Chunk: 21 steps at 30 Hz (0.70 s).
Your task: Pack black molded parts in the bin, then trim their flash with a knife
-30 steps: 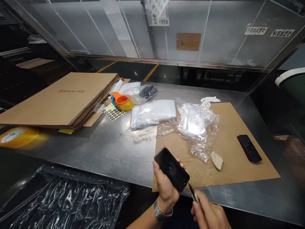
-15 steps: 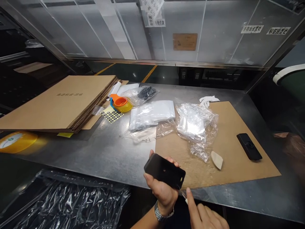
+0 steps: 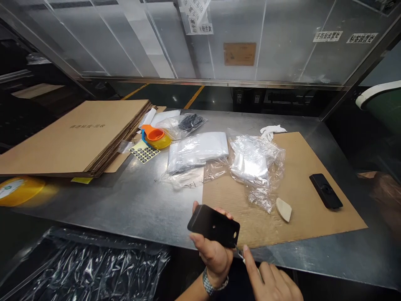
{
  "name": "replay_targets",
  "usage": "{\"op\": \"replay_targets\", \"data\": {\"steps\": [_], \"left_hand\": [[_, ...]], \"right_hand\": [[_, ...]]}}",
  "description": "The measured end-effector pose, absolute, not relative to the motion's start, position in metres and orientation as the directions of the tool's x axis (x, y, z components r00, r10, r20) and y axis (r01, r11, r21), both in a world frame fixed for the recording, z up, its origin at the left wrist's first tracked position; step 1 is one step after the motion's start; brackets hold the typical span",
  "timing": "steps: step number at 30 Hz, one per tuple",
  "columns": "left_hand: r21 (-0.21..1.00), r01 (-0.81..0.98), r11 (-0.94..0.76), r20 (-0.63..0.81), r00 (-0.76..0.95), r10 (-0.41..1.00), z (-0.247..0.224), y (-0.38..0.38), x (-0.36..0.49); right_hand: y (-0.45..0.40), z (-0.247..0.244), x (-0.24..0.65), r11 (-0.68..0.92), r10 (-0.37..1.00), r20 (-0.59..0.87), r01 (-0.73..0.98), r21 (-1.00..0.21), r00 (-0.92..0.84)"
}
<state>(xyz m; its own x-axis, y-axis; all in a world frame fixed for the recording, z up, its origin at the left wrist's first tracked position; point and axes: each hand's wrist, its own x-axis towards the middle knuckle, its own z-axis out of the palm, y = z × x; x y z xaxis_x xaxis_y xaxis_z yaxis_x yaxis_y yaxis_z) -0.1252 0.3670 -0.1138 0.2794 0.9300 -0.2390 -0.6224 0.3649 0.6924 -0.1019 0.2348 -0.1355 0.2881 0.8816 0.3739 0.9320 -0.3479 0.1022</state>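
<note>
My left hand is wrapped round a black plastic shell, flat with rounded corners like a phone case. A small round hole shows near its middle and an oval one near its right end. In my right hand is a thin metal-tipped knife-like tool with a pale handle; the index finger lies stretched along it. The tip meets the shell's lower right corner, though whether it cuts in I cannot tell. Both hands are at the table's front edge. Another black shell-like piece lies on the cardboard sheet to the right.
Clear plastic bags and a bagged white stack lie mid-table. A beige wedge rests on the cardboard. Further left are a tape dispenser, a sticker sheet and stacked cardboard. A white glove lies behind.
The shell has tilted slightly and shifted a little down and left in view, with the tool tip still at its corner. The whole view has also shifted slightly.
</note>
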Motion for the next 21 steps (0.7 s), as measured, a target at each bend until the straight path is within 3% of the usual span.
{"op": "replay_targets", "data": {"steps": [5, 7, 10, 15, 21], "left_hand": [[0.688, -0.527, 0.499, -0.403, 0.294, 0.867, -0.118, 0.374, -0.125], [0.613, -0.486, 0.624, -0.516, 0.352, 0.781, -0.119, 0.378, -0.125], [0.436, -0.378, 0.817, -0.647, 0.499, 0.576, -0.121, 0.382, -0.125], [0.225, -0.15, 0.963, -0.67, 0.693, 0.265, -0.123, 0.382, -0.127], [0.135, -0.061, 0.989, -0.675, 0.725, 0.137, -0.124, 0.378, -0.129]], "right_hand": [[0.225, -0.142, -0.081, -0.385, 0.862, 0.364, 0.923, 0.017, 0.352], [0.221, -0.151, -0.068, -0.441, 0.843, 0.335, 0.897, -0.022, 0.422], [0.22, -0.17, -0.047, -0.547, 0.808, 0.275, 0.837, 0.016, 0.522], [0.229, -0.199, -0.024, -0.589, 0.803, 0.204, 0.799, 0.124, 0.56], [0.24, -0.206, -0.015, -0.552, 0.83, 0.176, 0.824, 0.126, 0.529]]}}
